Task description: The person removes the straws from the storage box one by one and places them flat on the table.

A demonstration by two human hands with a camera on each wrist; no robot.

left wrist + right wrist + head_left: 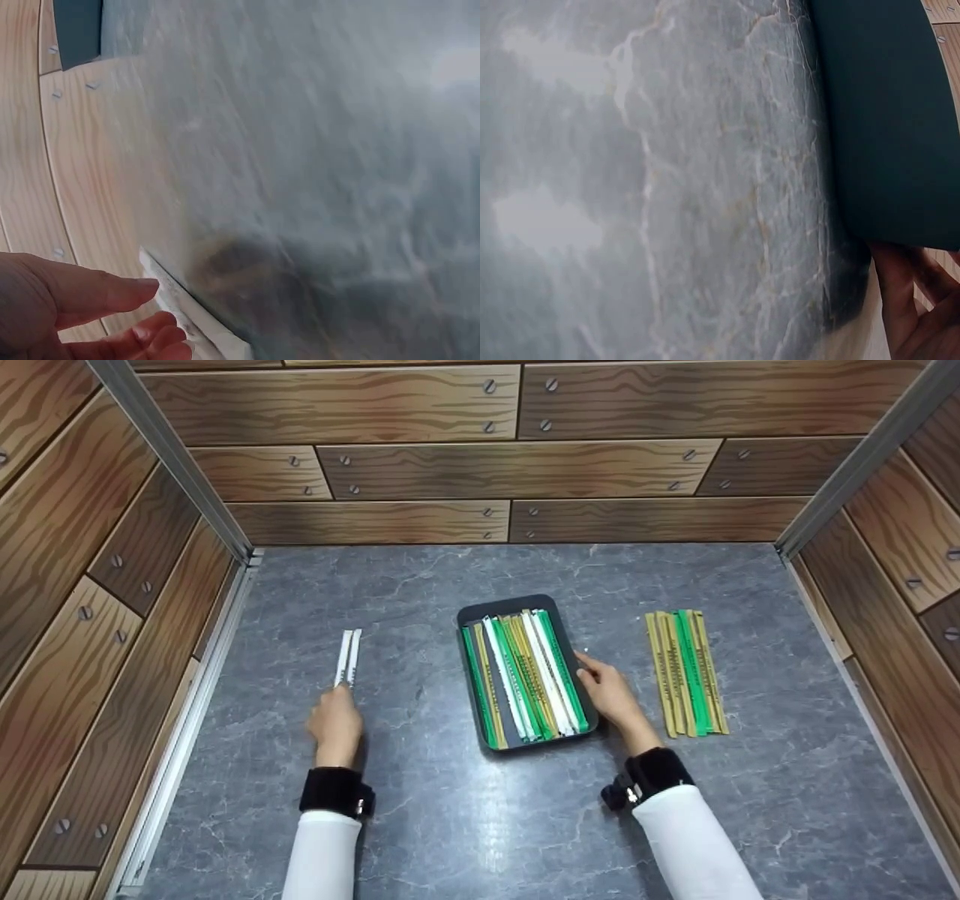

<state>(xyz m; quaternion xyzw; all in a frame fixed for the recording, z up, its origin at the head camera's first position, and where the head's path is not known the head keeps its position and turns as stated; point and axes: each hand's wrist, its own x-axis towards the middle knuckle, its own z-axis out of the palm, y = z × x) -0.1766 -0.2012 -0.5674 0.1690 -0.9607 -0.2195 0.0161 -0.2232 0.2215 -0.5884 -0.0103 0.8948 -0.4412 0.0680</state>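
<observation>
Two white stick packets (347, 656) lie side by side on the left of the grey surface. My left hand (335, 726) is over their near ends. In the left wrist view its thumb and fingertips are apart, by a white packet (191, 311); firm contact cannot be made out. A dark rectangular tray (471, 612), slightly turned, stands in the middle with green, white and tan stick packets (525, 675) lying lengthwise in it. My right hand (611, 695) touches the tray's right side from outside. The right wrist view shows its fingers against the tray's dark wall (892, 127).
Right of my right hand, a row of tan and green stick packets (686, 671) lies on the grey marbled surface (420, 825). Wood-patterned walls (517, 469) enclose the back and both sides, with metal rails (180, 720) along the corners and left edge.
</observation>
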